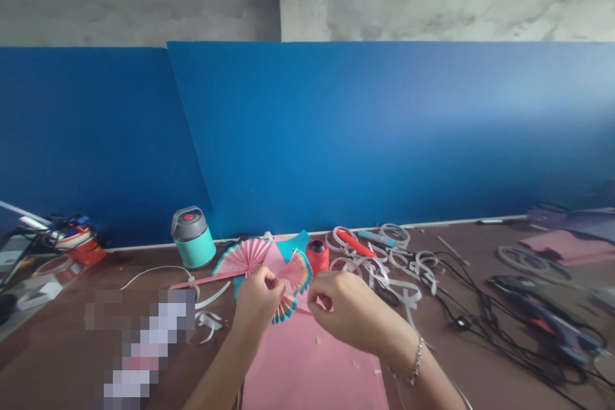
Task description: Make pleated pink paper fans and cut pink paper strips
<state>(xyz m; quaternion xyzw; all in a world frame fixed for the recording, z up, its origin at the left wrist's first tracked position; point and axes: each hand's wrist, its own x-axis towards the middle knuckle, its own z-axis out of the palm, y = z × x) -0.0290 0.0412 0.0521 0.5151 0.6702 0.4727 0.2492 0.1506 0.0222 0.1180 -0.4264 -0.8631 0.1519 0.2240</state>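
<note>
My left hand [259, 301] is closed in a pinch at the narrow part of a pleated paper fan [298, 272], pink with blue and cream edges. More of its folds spread out below the fingertips. My right hand [342, 309] is just right of the fan, fingers curled in and closed; what they hold, if anything, is too small to make out. Behind my left hand lies another opened pink pleated fan [246, 256]. A red spool of thread [318, 257] stands beyond my right hand. Pink paper sheets [314, 371] lie under both hands, with a blue sheet [294, 243] behind.
A turquoise container with a grey lid [195, 246] stands back left. White strips [401, 291] and a red cutter-like tool [355, 243] lie right of the spool. Black cables [485, 327] and a dark blue tool [548, 327] lie farther right. A blue partition [375, 141] borders the table.
</note>
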